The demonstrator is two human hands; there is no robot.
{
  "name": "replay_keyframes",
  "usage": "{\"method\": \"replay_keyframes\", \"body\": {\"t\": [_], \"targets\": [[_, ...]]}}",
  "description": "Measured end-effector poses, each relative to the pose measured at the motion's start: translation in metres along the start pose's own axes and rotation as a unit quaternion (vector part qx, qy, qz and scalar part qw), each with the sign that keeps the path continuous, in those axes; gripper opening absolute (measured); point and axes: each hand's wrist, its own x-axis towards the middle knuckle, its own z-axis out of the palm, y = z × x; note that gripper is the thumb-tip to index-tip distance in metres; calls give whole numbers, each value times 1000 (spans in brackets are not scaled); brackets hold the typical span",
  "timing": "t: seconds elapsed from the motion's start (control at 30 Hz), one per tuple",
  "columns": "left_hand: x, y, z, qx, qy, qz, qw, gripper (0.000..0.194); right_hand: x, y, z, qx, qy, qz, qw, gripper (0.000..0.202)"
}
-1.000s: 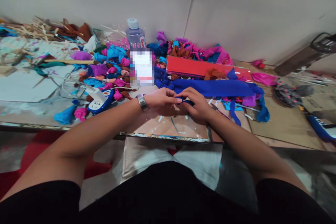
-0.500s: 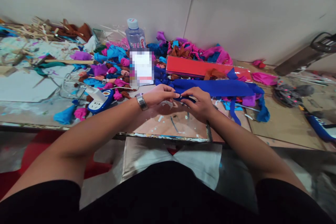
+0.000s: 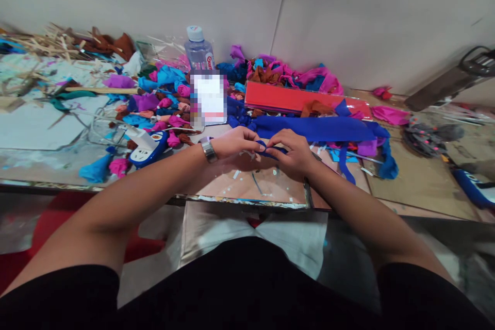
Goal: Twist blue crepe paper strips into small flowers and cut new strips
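Observation:
Between my hands, low over the table's front part, is a narrow dark blue strip [image 3: 274,151] that looks like crepe paper, bunched at its left end. My left hand [image 3: 236,143], with a metal watch on its wrist, pinches that bunched end between thumb and fingertips. The fingers of my right hand [image 3: 294,150] are closed on the strip just to the right, and both sets of fingertips nearly meet. Just behind the hands lies a wide blue crepe paper length [image 3: 317,129]. My fingers hide part of the strip.
Crumpled coloured paper flowers [image 3: 183,91] cover the table's left middle. A phone [image 3: 209,100] leans before a plastic bottle [image 3: 200,51]. A red flat pack [image 3: 294,97] lies behind the blue paper. A power strip [image 3: 149,150] sits left, and green-handled pliers [image 3: 60,104] lie farther left.
The blue strip has turned slightly in my fingers, and more of its bunched end shows. Both hands stay in nearly the same place.

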Motion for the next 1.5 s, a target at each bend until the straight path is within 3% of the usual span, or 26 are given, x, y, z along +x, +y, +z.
{"method": "replay_keyframes", "body": {"t": [0.2, 0.3, 0.43, 0.6, 0.7, 0.9, 1.1, 1.2, 1.33, 1.5], "targets": [[-5, -3, 4, -46, -65, -33, 996, 31, 1, -4, -1, 73, -104, -19, 992, 37], [-5, -3, 6, -51, -68, -42, 995, 32, 2, -7, 0, 85, -130, -37, 987, 33], [-2, -1, 4, -24, -44, -33, 998, 36, 1, -7, 1, 78, -110, -24, 991, 30], [-1, 0, 2, -31, -2, -28, 999, 34, 0, -2, 0, 28, -26, 16, 999, 26], [-1, -1, 0, -26, -3, -29, 999, 29, 0, 0, -1, 28, 1, 3, 1000, 21], [-2, -5, 0, -16, -62, -27, 998, 28, 1, 0, 1, 59, -85, -41, 994, 33], [-7, -5, 8, -98, -91, -63, 989, 34, 1, -7, -1, 92, -150, -30, 984, 29], [-7, -2, 8, -101, -72, -52, 991, 38, 3, -10, -3, 91, -122, -31, 988, 26], [-1, -1, 3, -75, -41, -27, 996, 49, 4, -7, -4, 52, -37, -36, 997, 23], [1, -2, 7, -153, -35, -22, 987, 51, 3, -7, -4, 6, 27, -21, 999, 21]]}}
